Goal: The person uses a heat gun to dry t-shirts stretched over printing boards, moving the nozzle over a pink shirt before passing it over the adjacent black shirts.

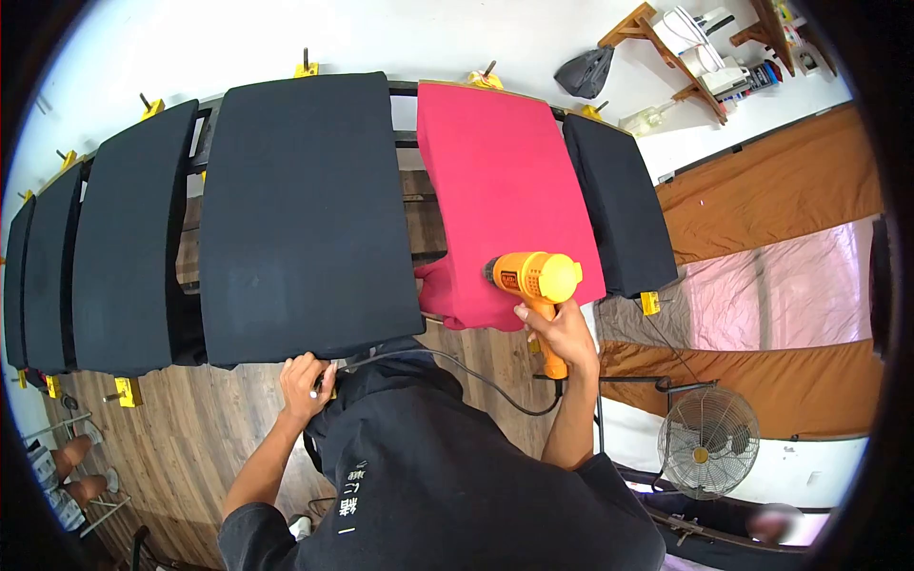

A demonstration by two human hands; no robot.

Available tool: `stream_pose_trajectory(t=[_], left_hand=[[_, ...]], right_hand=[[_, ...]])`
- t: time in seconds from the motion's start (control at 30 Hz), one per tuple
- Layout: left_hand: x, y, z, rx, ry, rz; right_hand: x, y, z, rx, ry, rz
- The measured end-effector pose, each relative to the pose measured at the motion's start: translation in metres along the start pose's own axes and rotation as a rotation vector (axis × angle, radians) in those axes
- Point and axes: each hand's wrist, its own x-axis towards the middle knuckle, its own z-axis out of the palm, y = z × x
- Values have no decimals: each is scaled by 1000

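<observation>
My right hand (564, 340) is wrapped round the handle of a yellow heat gun (524, 272). The gun lies sideways over a red cloth garment (505, 181) stretched on a long board, its dark nozzle facing left; I cannot tell whether it touches the cloth. Loose red folds hang at the board's near left corner. At the near edge of a wide board covered in black cloth (305, 219), my left hand (307, 385) has its fingers curled. What it grips is hidden; a small white spot shows at the fingers. The gun's black cord (466, 366) runs close by.
More black-covered boards (133, 238) stand in a row to the left, another (619, 205) to the right. Yellow clamps (128, 392) sit along the ends. A floor fan (709, 443) stands at right, below brown and pink cloth (762, 285). Another person's legs (76, 466) show at lower left.
</observation>
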Motion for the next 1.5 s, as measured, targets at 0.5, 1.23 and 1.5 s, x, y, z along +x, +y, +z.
stream_pose_trajectory(t=[0.5, 1.23, 1.5], left_hand=[[2, 1, 1, 28, -21, 6], [3, -2, 0, 20, -50, 17], [5, -4, -1, 17, -41, 21]], right_hand=[[-22, 9, -8, -37, -28, 32], [-30, 7, -5, -21, -44, 63], [-11, 1, 3, 3, 1, 27]])
